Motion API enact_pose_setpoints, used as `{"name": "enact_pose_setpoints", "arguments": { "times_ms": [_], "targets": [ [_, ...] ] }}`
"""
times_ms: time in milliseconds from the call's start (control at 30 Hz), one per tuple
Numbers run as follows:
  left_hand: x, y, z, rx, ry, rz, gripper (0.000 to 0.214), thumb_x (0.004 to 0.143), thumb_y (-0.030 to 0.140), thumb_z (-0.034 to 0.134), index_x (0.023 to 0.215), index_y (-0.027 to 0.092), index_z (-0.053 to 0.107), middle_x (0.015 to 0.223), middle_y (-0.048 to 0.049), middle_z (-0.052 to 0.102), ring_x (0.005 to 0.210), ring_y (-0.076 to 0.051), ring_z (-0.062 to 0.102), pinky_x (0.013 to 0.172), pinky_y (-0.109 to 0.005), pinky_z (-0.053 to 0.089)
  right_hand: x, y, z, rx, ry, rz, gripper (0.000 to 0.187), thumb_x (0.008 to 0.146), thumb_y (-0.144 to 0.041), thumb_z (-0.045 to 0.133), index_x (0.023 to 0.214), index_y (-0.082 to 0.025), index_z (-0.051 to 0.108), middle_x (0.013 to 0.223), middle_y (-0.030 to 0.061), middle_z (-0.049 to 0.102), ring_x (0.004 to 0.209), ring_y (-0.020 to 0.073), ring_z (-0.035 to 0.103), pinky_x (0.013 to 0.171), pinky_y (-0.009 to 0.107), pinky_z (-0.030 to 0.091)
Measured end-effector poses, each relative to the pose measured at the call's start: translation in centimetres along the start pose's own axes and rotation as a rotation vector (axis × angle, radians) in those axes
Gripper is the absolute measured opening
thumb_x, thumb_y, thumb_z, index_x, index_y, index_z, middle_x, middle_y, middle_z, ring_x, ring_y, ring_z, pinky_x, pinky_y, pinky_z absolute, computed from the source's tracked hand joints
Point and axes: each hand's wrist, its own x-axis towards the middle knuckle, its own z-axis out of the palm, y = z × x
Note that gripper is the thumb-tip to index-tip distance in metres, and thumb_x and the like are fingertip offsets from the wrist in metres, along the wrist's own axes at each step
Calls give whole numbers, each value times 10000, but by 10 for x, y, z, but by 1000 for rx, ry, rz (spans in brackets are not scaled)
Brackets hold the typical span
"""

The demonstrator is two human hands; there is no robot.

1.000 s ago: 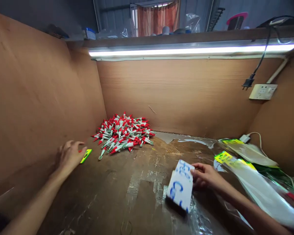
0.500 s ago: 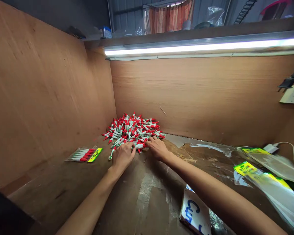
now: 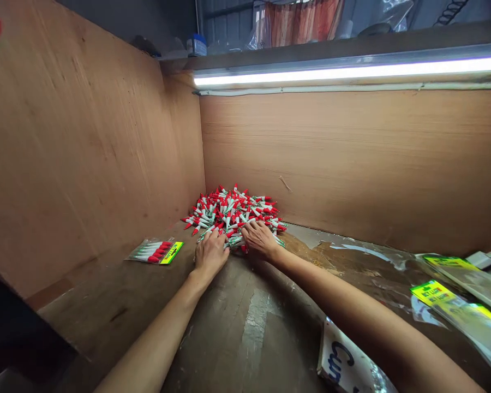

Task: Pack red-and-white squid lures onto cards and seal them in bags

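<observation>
A heap of red-and-white fishing lures with green tinsel lies in the far left corner of the bench. At its near edge my left hand has its fingers curled down around lures, the fingertips partly hidden. My right hand is closed over more lures at the heap's near right side, its fingers bent down. A few lures lie across the small gap between the two hands. Left of my left hand is a clear packet of lures with a yellow label, lying flat on the bench.
Clear bags with yellow headers lie at the right. A white board with blue writing sits under my right forearm. Wooden walls close the left and back sides, with a lit tube above. Clear tape marks the bench.
The view has swung left, so everything sits further right in the picture. My right hand has moved slightly onto the heap, and both hands remain at its near edge.
</observation>
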Motion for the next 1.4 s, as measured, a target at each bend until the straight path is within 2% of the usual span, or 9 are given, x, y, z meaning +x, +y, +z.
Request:
{"name": "enact_pose_setpoints", "arguments": {
  "times_ms": [133,267,467,633,800,967,1067,1167,1400],
  "targets": [
    [-7,13,-21,-24,28,67,102,854,248,600,949,235,636,1053,-79,603,1095,-290,519,880,-386,444,-25,2,-23,-35,31,32,209,957,-165,385,1061,-136,564,1103,168,584,1045,304,460,910,425,334],
    [-21,50,-32,-74,42,202,98,838,209,609,932,238,609,1014,-71,605,1016,-283,541,832,-392,446,-76,11,-39,-77,21,33,190,938,-149,401,1031,-148,567,1052,159,600,998,295,478,907,419,326],
    [-43,107,-25,-111,-50,431,118,832,281,669,907,220,601,990,-84,595,959,-284,545,766,-384,465,-158,22,-34,-41,-131,162,141,942,-182,454,974,-173,591,998,138,613,955,277,519,856,391,347],
    [-47,111,-28,-97,-87,406,249,807,372,711,967,219,596,1019,-98,590,986,-296,553,788,-381,474,-197,33,-25,88,-145,284,323,882,-118,512,1189,-212,555,1137,104,584,1034,245,526,852,341,369],
    [-41,95,-43,-191,-135,364,313,845,360,662,1121,248,566,1090,-72,606,996,-261,590,770,-323,468,-203,38,-22,313,-102,337,432,825,-99,534,1236,-233,556,1165,82,579,1063,215,532,870,302,394],
    [-48,82,-46,-74,-363,216,203,834,430,630,907,241,639,918,-60,682,874,-281,652,678,-321,445,-184,26,-15,430,-84,253,275,870,-250,581,1143,-241,621,1082,63,632,975,213,569,790,283,417],
    [-57,81,-40,-23,-447,197,184,823,418,626,853,239,659,899,-66,705,855,-291,666,654,-318,432,-174,19,-6,417,-115,185,200,893,-237,559,1071,-243,651,1000,48,669,914,206,587,745,279,410],
    [-58,83,-36,-64,-440,176,163,859,391,583,851,249,664,893,-49,718,871,-269,672,662,-299,418,-172,17,-1,385,-94,157,193,950,-214,488,1030,-241,661,970,45,679,904,195,591,739,275,405],
    [-49,88,-29,-275,-253,119,182,913,378,561,1014,262,658,1005,-26,701,873,-209,660,704,-270,412,-183,21,-12,456,74,196,80,919,-186,566,954,-222,627,968,41,657,917,188,561,742,270,396]
  ]
}}
